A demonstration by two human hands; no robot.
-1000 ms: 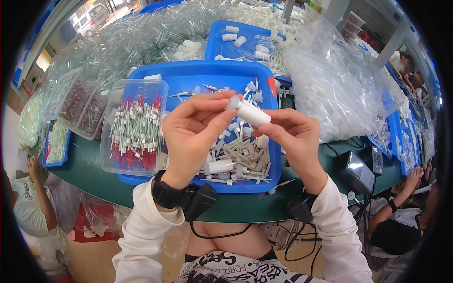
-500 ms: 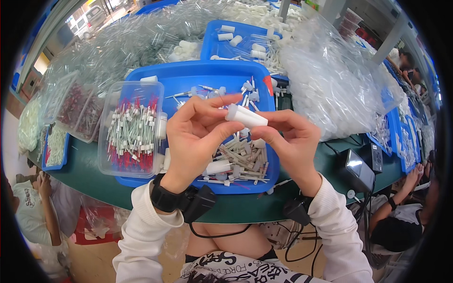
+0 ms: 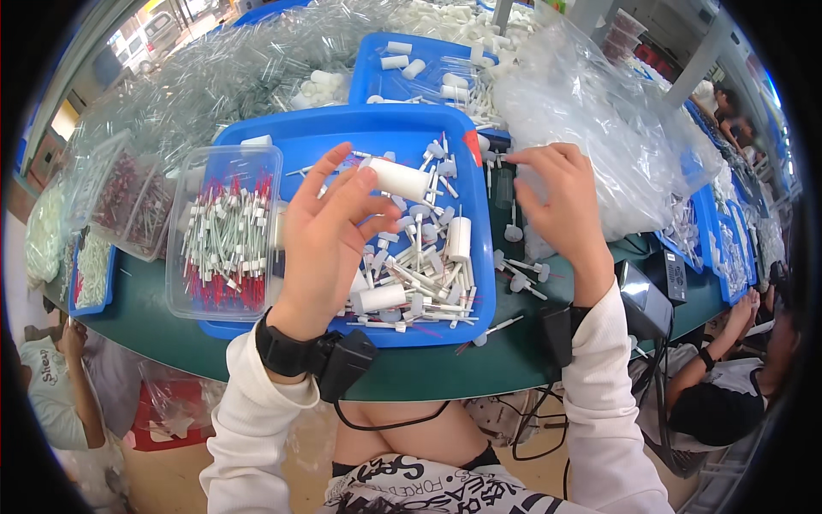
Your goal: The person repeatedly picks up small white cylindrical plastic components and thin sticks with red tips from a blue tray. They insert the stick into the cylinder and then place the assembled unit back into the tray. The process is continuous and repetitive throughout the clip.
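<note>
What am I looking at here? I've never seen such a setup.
There's no robot: these are a person's bare hands, with black devices strapped at the wrists. Every picture comes from one fisheye camera worn on the head, looking down, so straight edges bend. On the green table sits a blue tray with white cylinders and thin stick-like parts. A clear plastic box of red-and-white pieces overlaps its left side. One more white cylinder is at the fingers of the left hand; how firmly it's held is unclear. The right hand is by a clear plastic bag; I can't tell whether it holds anything.
</note>
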